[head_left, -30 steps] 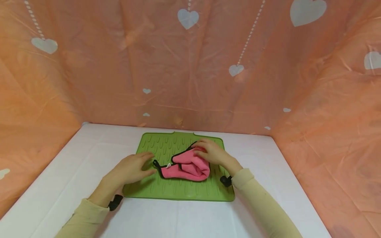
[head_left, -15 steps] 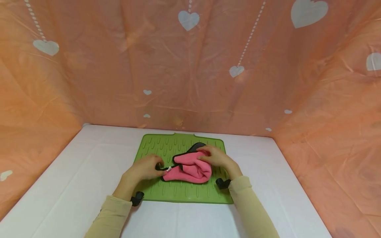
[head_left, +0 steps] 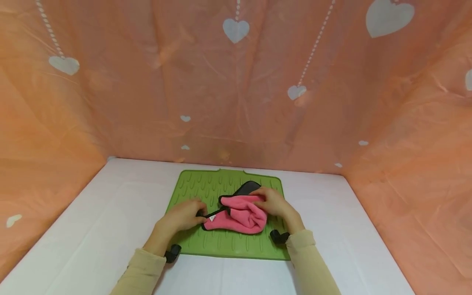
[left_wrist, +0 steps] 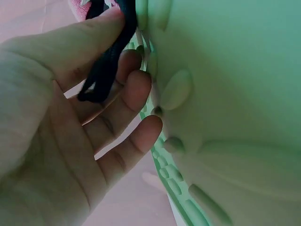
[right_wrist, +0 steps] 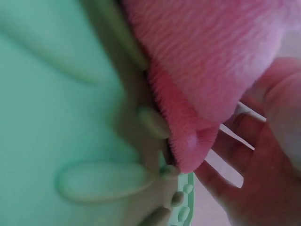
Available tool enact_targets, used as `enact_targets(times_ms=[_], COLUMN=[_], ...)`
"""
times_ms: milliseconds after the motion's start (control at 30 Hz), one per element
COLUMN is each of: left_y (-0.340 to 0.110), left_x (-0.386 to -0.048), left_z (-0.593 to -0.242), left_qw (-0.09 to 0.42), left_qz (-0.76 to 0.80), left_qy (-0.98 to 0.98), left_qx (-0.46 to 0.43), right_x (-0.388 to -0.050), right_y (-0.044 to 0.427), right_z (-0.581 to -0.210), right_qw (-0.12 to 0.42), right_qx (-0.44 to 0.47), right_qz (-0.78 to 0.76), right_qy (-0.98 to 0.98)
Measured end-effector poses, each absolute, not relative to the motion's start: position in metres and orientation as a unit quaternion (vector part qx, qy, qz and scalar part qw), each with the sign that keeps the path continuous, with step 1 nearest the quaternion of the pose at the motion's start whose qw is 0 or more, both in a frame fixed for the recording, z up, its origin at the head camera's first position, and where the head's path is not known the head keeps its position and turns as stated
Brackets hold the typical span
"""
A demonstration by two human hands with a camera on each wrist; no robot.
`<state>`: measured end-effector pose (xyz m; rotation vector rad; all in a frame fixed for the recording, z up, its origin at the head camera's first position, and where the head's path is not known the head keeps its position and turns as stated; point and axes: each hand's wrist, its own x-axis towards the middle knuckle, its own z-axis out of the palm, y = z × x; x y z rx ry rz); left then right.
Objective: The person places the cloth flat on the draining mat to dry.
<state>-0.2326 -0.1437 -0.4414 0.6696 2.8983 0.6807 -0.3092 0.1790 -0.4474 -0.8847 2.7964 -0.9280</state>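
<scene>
Left hand (head_left: 187, 215) was off the pink cloth (head_left: 236, 221) a second ago, now it's pinching the corner by the black loop (left_wrist: 107, 73). Right hand (head_left: 276, 204) is curled round the other side, cloth's lying on the green mat (head_left: 197, 186).

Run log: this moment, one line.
left hand: pinches black fabric loop | right hand: touches black-edged pink plush cloth | cloth: bunched on rectangular green ribbed mat
</scene>
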Motion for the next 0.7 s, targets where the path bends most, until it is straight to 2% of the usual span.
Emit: enact_targets(times_ms=[267, 367, 533, 700], left_y=[-0.147, -0.151, -0.155, -0.161], left_x=[-0.237, -0.238, -0.24, -0.239], left_z=[-0.436, -0.433, -0.429, -0.425], left_qw=[0.056, 0.031, -0.038, -0.084], left_qz=[0.29, 0.311, 0.348, 0.458], left_qy=[0.932, 0.926, 0.914, 0.871], left_qx=[0.208, 0.21, 0.205, 0.159], right_x=[-0.308, -0.308, -0.309, -0.311], right_y=[0.184, 0.187, 0.191, 0.193], right_z=[-0.445, -0.444, -0.444, -0.446], right_qw=[0.014, -0.009, -0.053, -0.108], right_qx=[-0.27, -0.256, -0.237, -0.208], right_qz=[-0.331, -0.343, -0.371, -0.401], right_qy=[0.904, 0.904, 0.896, 0.886])
